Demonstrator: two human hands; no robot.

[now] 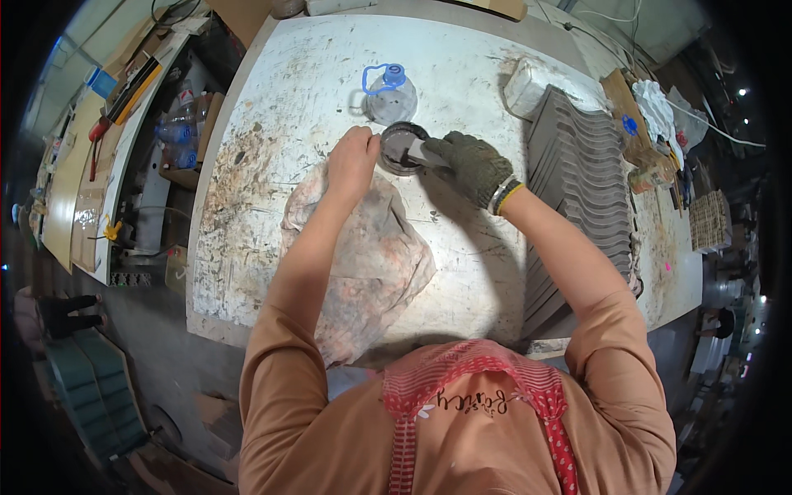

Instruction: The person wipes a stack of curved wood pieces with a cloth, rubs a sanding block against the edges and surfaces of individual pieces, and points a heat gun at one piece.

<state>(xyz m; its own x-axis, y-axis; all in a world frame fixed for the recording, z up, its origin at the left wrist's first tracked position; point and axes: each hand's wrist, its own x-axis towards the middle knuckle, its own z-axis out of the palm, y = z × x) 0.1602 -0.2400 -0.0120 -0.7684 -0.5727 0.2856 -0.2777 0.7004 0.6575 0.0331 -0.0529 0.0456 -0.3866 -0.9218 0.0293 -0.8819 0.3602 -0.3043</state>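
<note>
A dark round bowl (394, 167) stands on the worn white table, with dark grey matter inside. My bare left hand (355, 157) is closed at the bowl's left rim, its fingertips partly hidden. In a dark knitted glove, my right hand (474, 165) grips a flat, pale grey piece (425, 154) whose tip reaches into the bowl; its exact kind I cannot make out. Just beyond the bowl is a clear plastic jug (391, 105) with a blue cap and handle. A stained, crumpled cloth (371, 256) lies beneath my left forearm.
Along the right side stands a long row of grey wavy-edged pieces (577, 190), with a white block (549, 87) behind it. Plastic bottles (177, 132) sit in a box left of the table. Farther left, a side bench holds a red-handled tool (99, 129).
</note>
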